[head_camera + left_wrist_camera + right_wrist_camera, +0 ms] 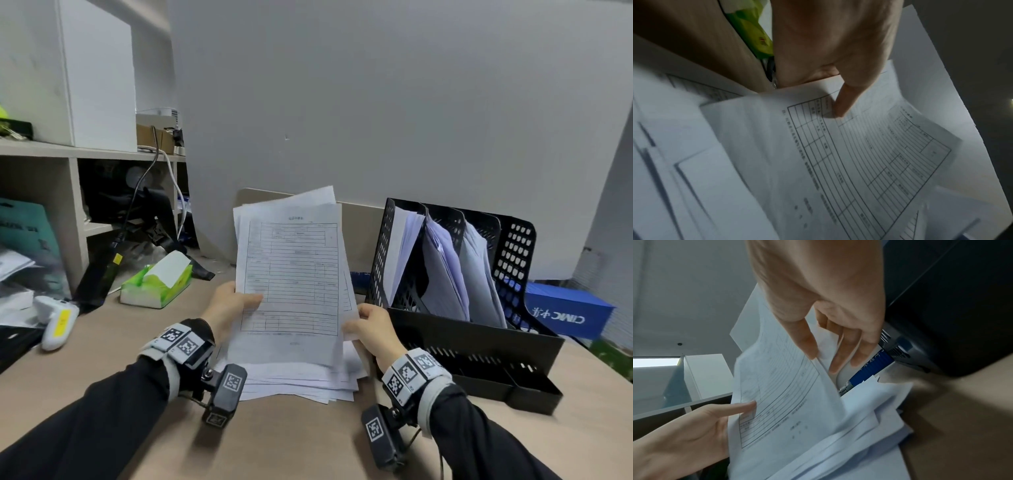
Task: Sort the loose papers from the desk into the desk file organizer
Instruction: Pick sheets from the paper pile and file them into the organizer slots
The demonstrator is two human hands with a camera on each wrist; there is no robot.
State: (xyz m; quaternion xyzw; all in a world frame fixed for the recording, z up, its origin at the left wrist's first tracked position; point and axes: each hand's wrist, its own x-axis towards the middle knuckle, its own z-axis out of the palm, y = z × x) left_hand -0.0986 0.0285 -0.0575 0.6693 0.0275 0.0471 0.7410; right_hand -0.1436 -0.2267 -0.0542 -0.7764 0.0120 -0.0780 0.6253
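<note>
head view: both hands hold a small sheaf of forms upright above the desk, just left of the organizer.
left grip: left hand [228, 301] pinches the sheaf's left edge, thumb [844, 100] flat on the printed table, fingers behind the sheets.
right grip: right hand [371, 325] pinches the lower right corner; in the right wrist view its thumb [807, 344] lies on the front sheet and the fingers [840, 353] curl behind, with a sheet or two slipped between them.
held sheaf [291, 274]: several sheets, fanned and uneven at the top, not squared.
loose pile [308, 380]: more papers lie flat on the desk beneath the sheaf, near the front edge, edges splayed.
file organizer [479, 346]: black mesh, at the right side of the desk toward the back; its three slots already hold leaning papers.
step in hand: judged to be gathering or reading a batch before filing.
doing it well: tap the bottom edge on the desk to square the sheets first; keep both pinches until aligned.
slot entry: lead with the bottom edge and slide in beside the leaning papers, not onto their tops.
risk: fanned corners may catch on a divider and crumple.
nearby: blue pen [869, 369] by the pile; green tissue pack [156, 284] toward the left edge.
</note>
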